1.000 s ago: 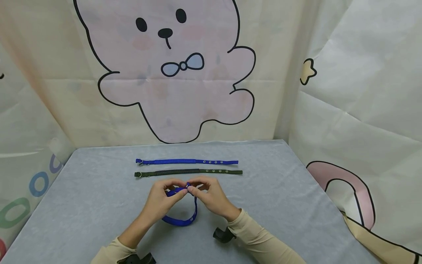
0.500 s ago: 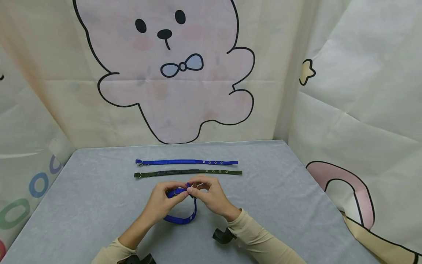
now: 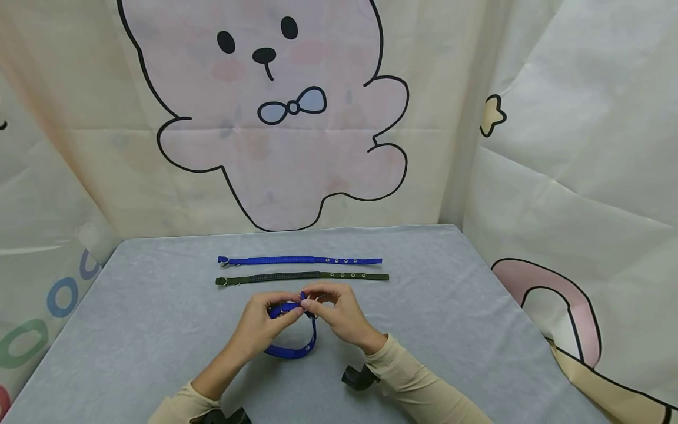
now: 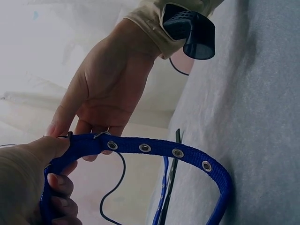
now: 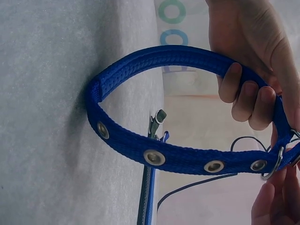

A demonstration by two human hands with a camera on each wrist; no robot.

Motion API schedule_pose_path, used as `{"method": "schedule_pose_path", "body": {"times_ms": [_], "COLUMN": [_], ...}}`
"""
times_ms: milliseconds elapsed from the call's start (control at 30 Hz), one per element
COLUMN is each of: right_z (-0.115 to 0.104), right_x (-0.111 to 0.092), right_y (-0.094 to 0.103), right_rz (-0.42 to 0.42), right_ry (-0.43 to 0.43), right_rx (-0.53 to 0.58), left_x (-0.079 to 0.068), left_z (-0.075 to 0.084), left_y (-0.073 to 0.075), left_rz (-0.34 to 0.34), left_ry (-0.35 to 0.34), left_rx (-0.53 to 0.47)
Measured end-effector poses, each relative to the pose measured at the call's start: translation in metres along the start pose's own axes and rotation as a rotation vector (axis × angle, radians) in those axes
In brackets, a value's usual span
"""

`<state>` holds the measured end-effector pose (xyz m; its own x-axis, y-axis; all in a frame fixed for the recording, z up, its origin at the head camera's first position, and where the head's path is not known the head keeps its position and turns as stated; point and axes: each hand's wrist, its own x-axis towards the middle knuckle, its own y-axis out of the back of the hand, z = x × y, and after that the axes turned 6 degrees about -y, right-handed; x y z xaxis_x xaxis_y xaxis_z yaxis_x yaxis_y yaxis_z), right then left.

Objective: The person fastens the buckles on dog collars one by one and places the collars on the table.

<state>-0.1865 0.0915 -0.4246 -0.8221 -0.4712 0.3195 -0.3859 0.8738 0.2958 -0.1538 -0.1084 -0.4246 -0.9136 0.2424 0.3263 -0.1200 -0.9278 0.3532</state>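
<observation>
- Printed curtains (image 3: 434,176) hang behind and beside a grey-blue cloth-covered table (image 3: 132,330).
- Nearer me than the flat blue strap (image 3: 281,259) and green strap (image 3: 281,275), which lie side by side, is the blue collar (image 5: 185,161), bent into a loop hanging from my fingers; whether its lowest bend touches the cloth, I cannot tell.
- My left hand (image 3: 258,324) grips the band with curled fingers; my right hand (image 3: 341,315) pinches it just beside, close to a metal ring (image 5: 281,155).
- Compared with a second ago, both hands sit almost where they were, but the loop's lower bend is slightly higher and its left side has drawn in.
- I judge this as small adjusting at the pinched part, not a new step; the eyelets (image 5: 154,157) in sight have nothing through them, and my fingers hide whether anything is fastened.
</observation>
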Motion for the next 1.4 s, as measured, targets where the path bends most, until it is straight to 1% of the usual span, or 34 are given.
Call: {"method": "schedule_pose_path", "body": {"times_ms": [233,400,600,833,1100,1267,1400], "right_z": [0.0008,0.0012,0.0003,-0.0001,0.0008,0.0004,-0.0001], "right_x": [0.0,-0.0002,-0.0009,-0.0002,0.0003,0.0009,0.0008], "right_y": [-0.0007,-0.0011,-0.001,-0.0018,-0.0005,0.0,-0.0006], "right_rz": [0.018,0.03,0.045,0.068,0.065,0.058,0.054], "right_ry": [0.008,0.023,0.028,0.038,0.039,0.053,0.04], "right_rx": [-0.014,-0.023,-0.041,-0.065,-0.04,-0.018,-0.002], "left_x": [0.0008,0.0003,-0.0003,-0.0001,0.0002,-0.0001,-0.0004], "left_z": [-0.0029,-0.0009,0.0008,0.0009,0.0007,0.001,0.0012], "left_y": [-0.0012,-0.0014,-0.0024,-0.0027,-0.0031,-0.0033,-0.0036], "left_rz": [0.013,0.016,0.017,0.015,0.023,0.029,0.032], "left_ry": [0.006,-0.001,0.019,0.025,0.055,0.044,0.036], "left_rx": [0.028,0.039,0.072,0.08,0.093,0.108,0.126]}}
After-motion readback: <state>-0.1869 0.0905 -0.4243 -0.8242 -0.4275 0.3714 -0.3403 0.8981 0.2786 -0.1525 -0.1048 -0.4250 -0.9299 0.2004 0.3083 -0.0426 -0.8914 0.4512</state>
